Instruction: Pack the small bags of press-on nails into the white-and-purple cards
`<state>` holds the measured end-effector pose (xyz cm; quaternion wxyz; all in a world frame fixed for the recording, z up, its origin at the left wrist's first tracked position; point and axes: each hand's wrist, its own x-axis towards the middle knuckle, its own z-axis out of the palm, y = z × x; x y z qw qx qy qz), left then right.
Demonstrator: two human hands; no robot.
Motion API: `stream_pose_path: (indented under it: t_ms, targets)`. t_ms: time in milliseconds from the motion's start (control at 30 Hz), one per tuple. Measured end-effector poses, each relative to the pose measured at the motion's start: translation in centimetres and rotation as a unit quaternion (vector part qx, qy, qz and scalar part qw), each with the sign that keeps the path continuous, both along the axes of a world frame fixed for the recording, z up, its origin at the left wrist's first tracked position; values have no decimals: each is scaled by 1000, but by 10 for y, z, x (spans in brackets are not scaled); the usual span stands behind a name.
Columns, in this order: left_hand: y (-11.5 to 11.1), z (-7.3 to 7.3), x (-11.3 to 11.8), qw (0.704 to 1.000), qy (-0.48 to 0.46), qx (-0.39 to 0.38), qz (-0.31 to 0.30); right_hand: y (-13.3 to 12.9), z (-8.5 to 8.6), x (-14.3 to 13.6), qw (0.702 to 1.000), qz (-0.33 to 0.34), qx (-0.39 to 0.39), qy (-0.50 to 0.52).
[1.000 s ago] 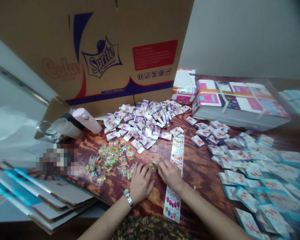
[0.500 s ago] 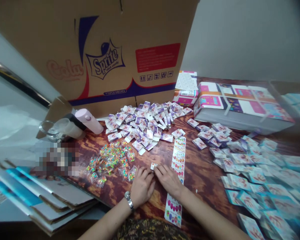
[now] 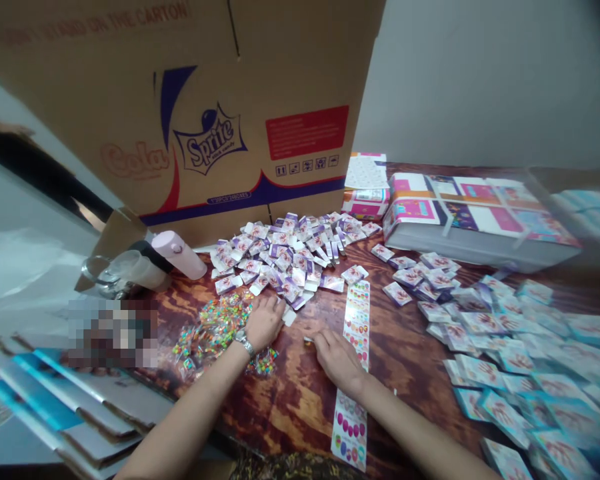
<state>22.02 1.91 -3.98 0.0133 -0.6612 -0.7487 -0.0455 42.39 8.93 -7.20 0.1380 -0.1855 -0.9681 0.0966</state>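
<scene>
A dark, swirl-grained wooden table (image 3: 405, 347) fills my view, with a grey wall behind it and clutter on every side. Nearest me, at about 6 o'clock, a long sticker strip (image 3: 353, 373) runs away up the table; my right hand (image 3: 337, 360) lies palm down across its left edge, fingers together and pressed flat, a small packet (image 3: 309, 341) just at the fingertips — whether they pinch it I cannot tell. At 11 o'clock my left hand (image 3: 264, 321), with a wristwatch, is stretched forward with the arm nearly straight, fingers curled over the near edge of the purple-and-white box pile (image 3: 290, 257); I cannot tell if it has closed on one. Under that wrist lies the heap of clear candy bags (image 3: 210, 330). To do this pick well, I judge I should take a single box off the pile's loose near rim — not dig into the middle — and keep the right hand pinning its packet. At 3 o'clock teal boxes (image 3: 505, 360) spread wide; farthest, at 12, stands the Sprite carton (image 3: 205, 113).
</scene>
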Motion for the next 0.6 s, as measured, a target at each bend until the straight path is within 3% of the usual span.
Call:
stream_pose_path:
  t_ms: [167,300,600]
  targets:
    - [-4,4,23,1000,1,-19,-5,6,22,9,977,-68,-188,76]
    - [-2,4,26,1000,-12,-22,-19,12,39,9,950,-86,-269,133]
    - [-21,9,49,997,-47,62,-18,15,32,2,906,-108,-384,140]
